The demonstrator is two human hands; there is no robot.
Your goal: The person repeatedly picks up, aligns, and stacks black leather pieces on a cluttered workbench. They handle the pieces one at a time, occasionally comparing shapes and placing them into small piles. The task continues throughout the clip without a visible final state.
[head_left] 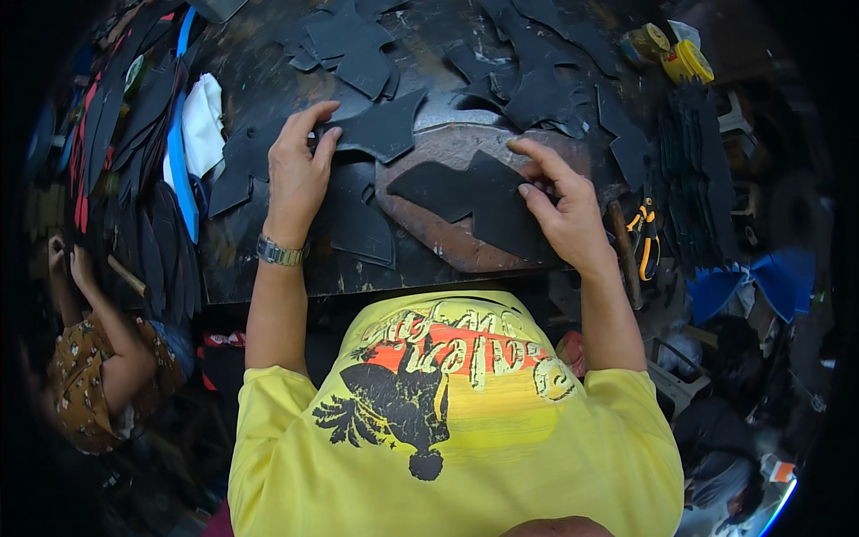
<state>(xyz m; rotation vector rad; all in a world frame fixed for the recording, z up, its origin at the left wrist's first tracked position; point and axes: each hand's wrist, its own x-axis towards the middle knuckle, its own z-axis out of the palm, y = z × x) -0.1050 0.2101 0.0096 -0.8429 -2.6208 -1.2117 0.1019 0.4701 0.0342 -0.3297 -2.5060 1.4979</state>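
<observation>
My right hand [562, 204] pinches the right end of a flat black cut leather piece [470, 199] that lies across a worn reddish-brown round slab [447, 243]. My left hand [300, 166], with a metal watch on the wrist, presses its fingertips on another black cut piece [380, 130] at the slab's upper left. More black pieces [358, 224] lie flat under and beside my left hand.
Several loose black cut pieces [528, 89] cover the back of the dark workbench [259, 268]. A white cloth [204, 121] and blue strips lie left. Yellow-handled pliers [646, 237] and a hammer handle sit right; tape rolls [667, 49] far right. Another person's arm [98, 322] shows at lower left.
</observation>
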